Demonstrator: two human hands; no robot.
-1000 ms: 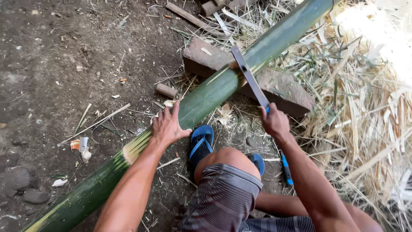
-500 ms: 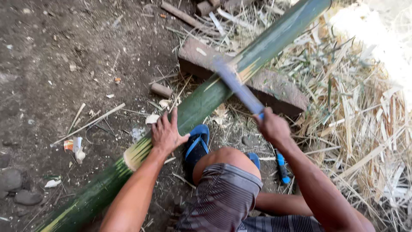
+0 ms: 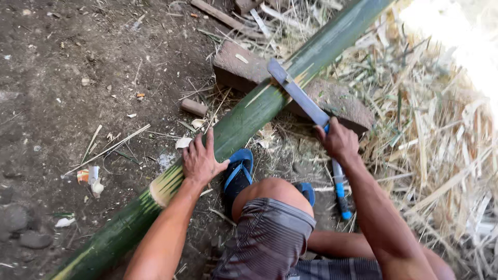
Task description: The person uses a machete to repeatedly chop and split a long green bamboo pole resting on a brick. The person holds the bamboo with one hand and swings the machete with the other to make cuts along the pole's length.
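2 bare hands are working on one long green bamboo pole (image 3: 244, 116). The pole is lying slanted across the dirt ground (image 3: 62, 67), running from near left to far right, and it is resting on a flat brown stone block (image 3: 342, 103) in the far middle.

The left hand (image 3: 199, 161) is lying flat and open on top of the pole, fingers spread, pressing down just beside a pale shaved ring. It is not wrapping around anything. The right hand (image 3: 337, 140) is closing its grip tight around the handle of a long chopping knife (image 3: 298, 93). The blade is touching the pole right over the block, where pale cut marks are showing.

The pole is looking thick, stiff and heavy, and its green skin is looking smooth, so it may be slippery. A good place to hold it is on top, near the shaved ring, well apart from the blade.

A foot in a blue sandal (image 3: 237, 173) is sitting just beside the pole. A blue-handled tool (image 3: 340, 194) is lying on the ground to the right of the knee. Dry straw (image 3: 441, 145) is piling up on the right.
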